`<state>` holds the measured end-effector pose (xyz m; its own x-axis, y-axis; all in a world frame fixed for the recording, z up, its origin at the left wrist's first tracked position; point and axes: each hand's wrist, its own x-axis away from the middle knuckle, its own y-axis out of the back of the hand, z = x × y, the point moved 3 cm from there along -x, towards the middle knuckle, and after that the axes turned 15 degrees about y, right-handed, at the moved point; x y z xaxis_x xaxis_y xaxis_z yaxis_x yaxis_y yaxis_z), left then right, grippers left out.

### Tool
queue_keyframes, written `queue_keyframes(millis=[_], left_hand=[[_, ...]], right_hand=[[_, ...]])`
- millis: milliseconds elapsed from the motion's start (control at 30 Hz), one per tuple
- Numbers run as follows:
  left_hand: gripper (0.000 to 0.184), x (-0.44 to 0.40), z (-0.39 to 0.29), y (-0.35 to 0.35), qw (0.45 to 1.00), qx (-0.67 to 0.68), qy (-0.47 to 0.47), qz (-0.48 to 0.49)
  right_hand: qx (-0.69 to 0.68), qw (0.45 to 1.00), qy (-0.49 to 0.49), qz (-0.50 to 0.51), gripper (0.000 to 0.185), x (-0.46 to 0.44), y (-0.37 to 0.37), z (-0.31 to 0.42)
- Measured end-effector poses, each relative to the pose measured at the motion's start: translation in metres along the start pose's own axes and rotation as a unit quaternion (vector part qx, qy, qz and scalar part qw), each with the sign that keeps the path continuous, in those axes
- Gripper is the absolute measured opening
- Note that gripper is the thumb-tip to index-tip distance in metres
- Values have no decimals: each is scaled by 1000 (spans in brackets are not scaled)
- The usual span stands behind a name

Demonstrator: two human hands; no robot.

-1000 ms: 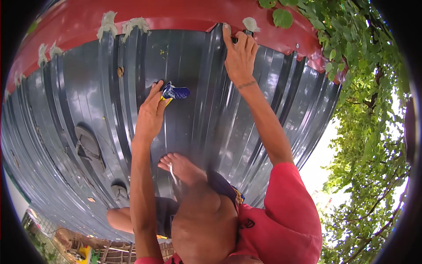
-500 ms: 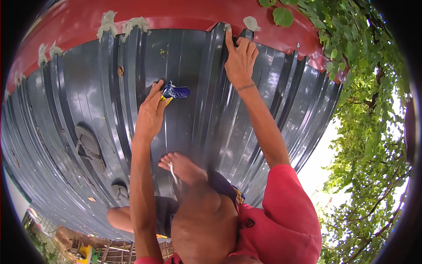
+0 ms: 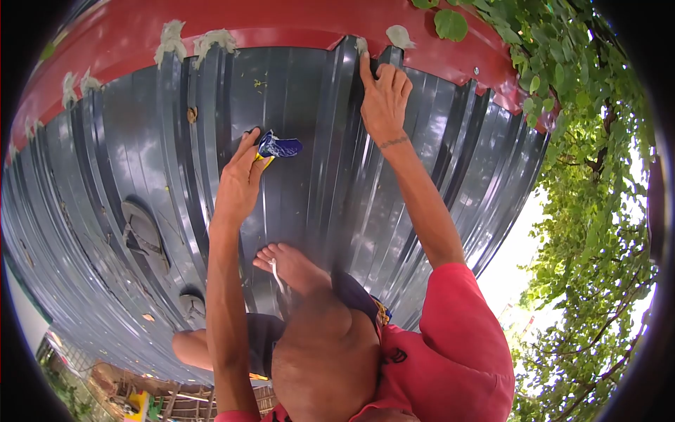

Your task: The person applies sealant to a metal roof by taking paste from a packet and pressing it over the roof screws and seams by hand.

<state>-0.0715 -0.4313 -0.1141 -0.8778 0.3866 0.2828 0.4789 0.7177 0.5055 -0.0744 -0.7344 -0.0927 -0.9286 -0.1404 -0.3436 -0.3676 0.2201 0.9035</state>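
My left hand (image 3: 239, 179) rests on the dark grey ribbed metal roof (image 3: 288, 91), its fingers closed around a crumpled blue and yellow packet (image 3: 280, 146). White smears mark the packet's blue part. Higher up on the right, my right hand (image 3: 385, 102) holds nothing that I can see. Its index finger stretches toward a small dab of grey putty (image 3: 361, 46) at the end of a rib, under the red metal flashing (image 3: 295, 21); the other fingers are bent. A lump of the same putty (image 3: 400, 36) sticks to the flashing just right of that finger.
Older putty patches (image 3: 170, 41) cover rib ends to the left. A grey flip-flop (image 3: 144, 228) lies on the roof, and another (image 3: 192, 304) is partly hidden by my leg. My bare foot (image 3: 292, 267) stands on the sheet. Leafy branches (image 3: 583, 141) hang along the right edge.
My right index finger has drawn slightly down from the rib end, so more of the putty dab shows. My left hand keeps the packet in nearly the same place.
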Motion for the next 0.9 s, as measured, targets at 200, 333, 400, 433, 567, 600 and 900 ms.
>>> queue_keyframes(millis=[200, 333, 400, 433, 567, 600, 900], left_hand=[[19, 1, -5, 1, 999, 2, -18, -28], [19, 1, -4, -1, 1000, 1, -17, -26], [22, 1, -3, 0, 1000, -1, -13, -20], [26, 1, -3, 0, 1000, -2, -8, -12], [29, 1, -3, 0, 1000, 5, 2, -3], [30, 1, -2, 0, 1000, 4, 1, -2], [20, 1, -2, 0, 1000, 9, -15, -23]], right_hand=[[-82, 995, -48, -4, 64, 8, 11, 3], [-152, 983, -101, -29, 69, 4, 6, 7], [-178, 973, -142, -24, 74, 0, -1, 10], [-177, 971, -158, -21, 72, -1, -4, 13], [-200, 955, -218, -6, 68, -15, -5, 25], [-215, 949, -232, -2, 68, -18, -7, 28], [-275, 907, -312, -63, 70, -39, -16, 41]])
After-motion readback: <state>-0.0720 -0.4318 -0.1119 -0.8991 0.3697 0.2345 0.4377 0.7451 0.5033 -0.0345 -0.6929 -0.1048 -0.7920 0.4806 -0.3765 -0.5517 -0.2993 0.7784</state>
